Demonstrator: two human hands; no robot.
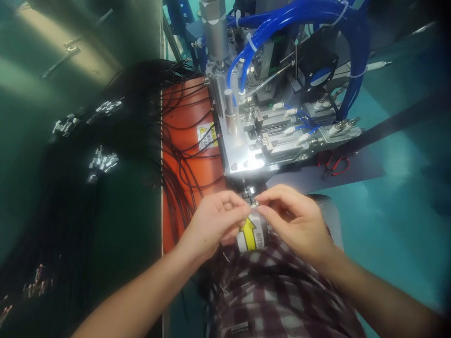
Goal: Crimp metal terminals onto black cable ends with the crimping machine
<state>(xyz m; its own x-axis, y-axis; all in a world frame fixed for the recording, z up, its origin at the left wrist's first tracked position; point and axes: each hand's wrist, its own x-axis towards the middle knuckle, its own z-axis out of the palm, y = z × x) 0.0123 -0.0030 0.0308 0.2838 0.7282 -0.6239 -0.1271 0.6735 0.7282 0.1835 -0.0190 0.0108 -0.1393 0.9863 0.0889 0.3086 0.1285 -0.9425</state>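
Thumb and forefinger of the left hand (216, 218) and right hand (301, 218) pinch a small metallic piece (254, 205) between them, just nearer the body than the machine's black fixture (248, 192).

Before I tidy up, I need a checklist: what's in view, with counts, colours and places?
Machine: one, silver and black, top centre
Tubes: several, blue, over machine
Cables: many, black, left and centre
Metal clusters: three, silver, upper left
Tips: several, coppery, lower left
Panel: one, orange, left of machine
Warning label: one, yellow and white, on panel
Arrow label: one, yellow and white, lower centre
Tool: one, red-handled, on grey mat
Surface: one, dark green, left
Floor: one, teal, right
Checked garment: one, maroon and white, bottom
Small part: one, silvery, at fingertips
Left hand: one, bare, centre
Right hand: one, bare, right of centre
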